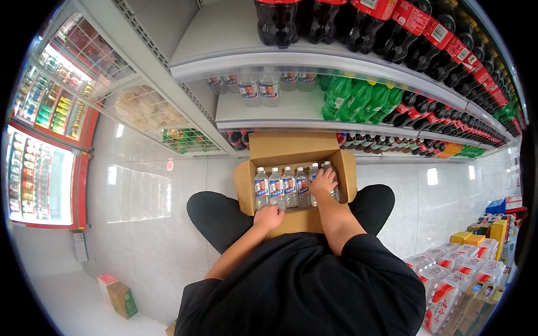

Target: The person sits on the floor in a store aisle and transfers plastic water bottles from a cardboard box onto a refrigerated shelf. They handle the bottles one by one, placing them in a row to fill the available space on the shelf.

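An open cardboard box (294, 145) lies between my knees, its flaps folded outward. Inside it several clear plastic bottles (289, 187) with white caps and blue labels lie in a row. My right hand (323, 181) rests over the bottles at the box's right end, fingers spread; whether it grips one cannot be told. At the near left edge of the box is my left hand (269, 216), its fingers curled at the rim by the bottles' bases. Similar clear bottles (268, 90) stand on the shelf beyond the box, left of green soda bottles (337, 98).
Above the box run the white shelf edges (294, 125), with cola bottles (277, 25) on the top shelf. A wire rack (147, 107) stands at the left. Shrink-wrapped packs (447, 294) are stacked at the lower right. Two small boxes (122, 299) stand at the lower left.
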A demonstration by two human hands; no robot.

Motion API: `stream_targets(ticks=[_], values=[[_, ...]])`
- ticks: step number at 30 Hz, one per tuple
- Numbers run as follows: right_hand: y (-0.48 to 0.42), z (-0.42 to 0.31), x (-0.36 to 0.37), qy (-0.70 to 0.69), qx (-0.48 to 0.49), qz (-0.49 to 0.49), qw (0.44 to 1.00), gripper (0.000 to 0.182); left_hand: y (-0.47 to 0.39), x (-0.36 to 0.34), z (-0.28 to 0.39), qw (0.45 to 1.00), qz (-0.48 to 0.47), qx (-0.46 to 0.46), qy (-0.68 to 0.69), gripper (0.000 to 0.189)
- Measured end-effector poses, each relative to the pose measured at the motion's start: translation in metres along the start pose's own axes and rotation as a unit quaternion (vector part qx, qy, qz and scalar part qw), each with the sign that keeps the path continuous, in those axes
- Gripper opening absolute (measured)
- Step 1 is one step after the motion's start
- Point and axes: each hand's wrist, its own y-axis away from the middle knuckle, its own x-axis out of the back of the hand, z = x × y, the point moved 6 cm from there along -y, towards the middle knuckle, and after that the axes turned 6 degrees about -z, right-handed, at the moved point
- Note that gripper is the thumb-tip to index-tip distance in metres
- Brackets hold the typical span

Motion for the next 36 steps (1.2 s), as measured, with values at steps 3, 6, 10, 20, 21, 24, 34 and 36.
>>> stream_targets(ticks=[3,6,10,20,21,24,34,36], values=[[0.004,0.011,-0.020,0.006,0.021,0.024,0.999,0.101,-0.002,0.000,0.003,1.000,-0.003,0.002,0.006,0.043],[0.000,0.013,-0.032,0.032,0.007,0.012,0.999,0.106,-0.004,0.000,0.002,1.000,-0.006,-0.004,0.001,0.043],[0.024,-0.010,-0.006,0.110,0.011,0.051,0.993,0.083,-0.004,-0.002,0.000,1.000,0.002,-0.006,-0.001,0.043],[0.123,-0.208,0.235,-0.188,0.431,0.452,0.758,0.063,0.006,0.012,0.012,1.000,-0.011,-0.004,-0.001,0.044],[0.118,-0.226,0.253,-0.207,0.403,0.441,0.774,0.070,0.006,0.011,0.011,1.000,-0.013,-0.001,-0.006,0.044],[0.112,-0.281,0.287,-0.214,0.296,0.343,0.865,0.087,-0.005,0.000,0.002,1.000,0.004,0.007,0.000,0.043],[0.089,-0.317,0.285,-0.177,0.133,0.280,0.934,0.091,-0.004,-0.002,-0.002,0.999,0.042,-0.002,0.025,0.040],[0.085,-0.315,0.284,-0.192,0.145,0.289,0.927,0.090,-0.002,-0.001,-0.001,0.996,0.075,-0.019,0.032,0.038]])
